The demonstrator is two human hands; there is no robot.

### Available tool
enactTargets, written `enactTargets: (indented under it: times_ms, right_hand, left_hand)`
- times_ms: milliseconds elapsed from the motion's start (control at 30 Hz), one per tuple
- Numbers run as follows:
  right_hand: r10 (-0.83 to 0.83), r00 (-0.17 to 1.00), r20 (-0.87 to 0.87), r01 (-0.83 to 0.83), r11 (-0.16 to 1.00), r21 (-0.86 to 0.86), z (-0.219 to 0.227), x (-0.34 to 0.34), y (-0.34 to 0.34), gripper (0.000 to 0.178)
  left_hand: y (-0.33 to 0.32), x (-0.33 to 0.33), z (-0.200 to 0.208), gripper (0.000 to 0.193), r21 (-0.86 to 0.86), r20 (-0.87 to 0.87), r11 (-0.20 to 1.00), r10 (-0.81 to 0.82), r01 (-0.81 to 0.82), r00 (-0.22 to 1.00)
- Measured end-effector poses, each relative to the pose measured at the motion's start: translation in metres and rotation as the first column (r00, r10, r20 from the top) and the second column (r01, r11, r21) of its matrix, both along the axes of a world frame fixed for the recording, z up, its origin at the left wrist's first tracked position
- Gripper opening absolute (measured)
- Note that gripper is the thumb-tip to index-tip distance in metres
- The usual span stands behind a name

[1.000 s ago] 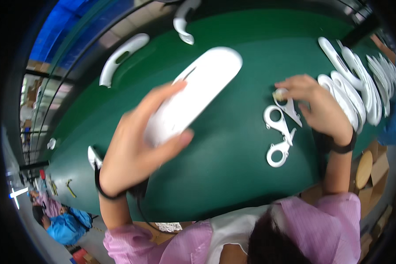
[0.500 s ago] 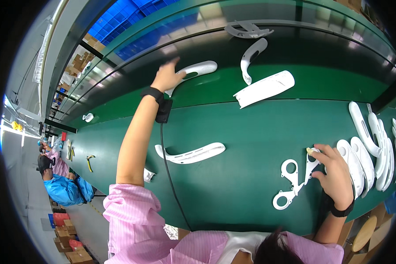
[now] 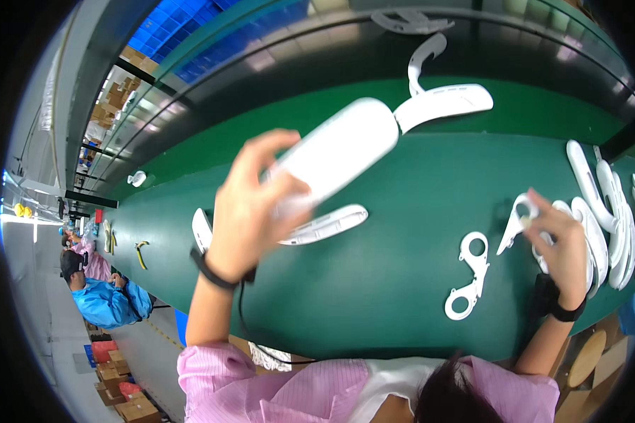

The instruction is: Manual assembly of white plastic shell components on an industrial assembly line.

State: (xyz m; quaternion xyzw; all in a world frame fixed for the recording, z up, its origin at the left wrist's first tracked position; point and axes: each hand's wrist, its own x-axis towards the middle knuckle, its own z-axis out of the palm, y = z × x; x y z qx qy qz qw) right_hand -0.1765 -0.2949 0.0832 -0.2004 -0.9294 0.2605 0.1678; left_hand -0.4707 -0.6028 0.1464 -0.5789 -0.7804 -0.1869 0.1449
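My left hand (image 3: 247, 204) grips the near-left end of a long white plastic shell (image 3: 349, 144) and holds it above the bench; motion blurs the fingers. A flat white ring-shaped plastic part (image 3: 513, 227) with a tapering arm is pinched in my right hand (image 3: 561, 247). Left of it on the green bench lie more white ring-shaped parts (image 3: 480, 264), touching each other. Below the raised shell lies a slotted white curved shell (image 3: 331, 223). Another white piece (image 3: 201, 229) is partly hidden behind my left hand.
Curved white shells (image 3: 448, 104) lie along the back, near a narrower hooked one (image 3: 416, 67). Several white shells (image 3: 614, 225) are grouped at the right. Yellow-handled pliers (image 3: 142, 254) lie far left. A person in blue (image 3: 109, 303) sits beyond. A cable trails from my left wrist.
My left hand has picked up the white shell from the back and brought it nearer. My right hand has lifted the ring-shaped part away from the others, rightward and farther back.
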Motion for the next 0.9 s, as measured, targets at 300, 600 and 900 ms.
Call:
enactTargets:
  times_ms: [300, 600, 900]
  right_hand:
    - [0.440, 0.889, -0.125, -0.422, 0.895, 0.146, 0.008, -0.058, -0.085, 0.020]
    - [0.462, 0.882, -0.093, -0.437, 0.876, 0.202, -0.020, -0.092, -0.139, 0.021]
    - [0.304, 0.952, 0.021, -0.305, 0.951, 0.059, -0.026, -0.104, -0.172, 0.020]
  left_hand:
    - [-0.064, 0.092, -0.071, 0.085, -0.240, 0.587, 0.970, 0.120, 0.030, 0.801]
    - [-0.061, 0.092, -0.091, 0.093, -0.244, 0.690, 0.966, 0.111, 0.085, 0.715]
    - [-0.065, 0.089, -0.095, 0.102, -0.155, 0.638, 0.986, 0.047, 0.068, 0.769]
